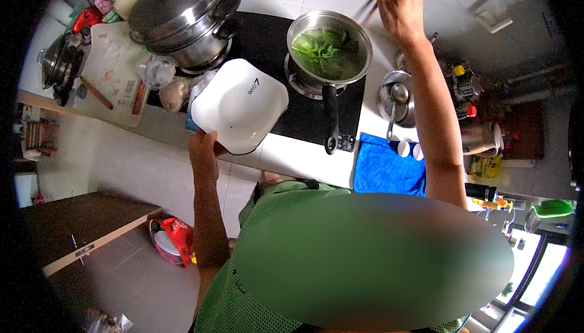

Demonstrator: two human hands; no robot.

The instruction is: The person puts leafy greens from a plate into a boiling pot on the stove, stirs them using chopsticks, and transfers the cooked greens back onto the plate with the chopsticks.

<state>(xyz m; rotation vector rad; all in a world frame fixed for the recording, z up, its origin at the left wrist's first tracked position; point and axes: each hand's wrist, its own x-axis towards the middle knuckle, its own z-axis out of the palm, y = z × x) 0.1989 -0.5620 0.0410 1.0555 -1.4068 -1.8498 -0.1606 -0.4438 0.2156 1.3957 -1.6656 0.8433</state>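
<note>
My left hand (205, 146) grips the near-left rim of a white square bowl (234, 105) with "Love" printed inside. The bowl holds no food and is over the stove's front edge, left of the saucepan. My right hand (398, 7) is raised beyond the stove at the top, its fingers closed round thin dark sticks, chopsticks (367, 7) by their look, blurred and partly hidden. Between my hands a steel saucepan (294, 65) stands on the burner, its black handle towards me. Green leafy vegetables (319, 44) lie in liquid inside it.
A large lidded steel pot (173, 20) stands at the back left, beside a cutting board (112, 71) with a knife. Right of the stove (304, 126) are a steel bowl with a spoon (398, 94) and a blue cloth (386, 169). A red bag (176, 242) sits on the floor.
</note>
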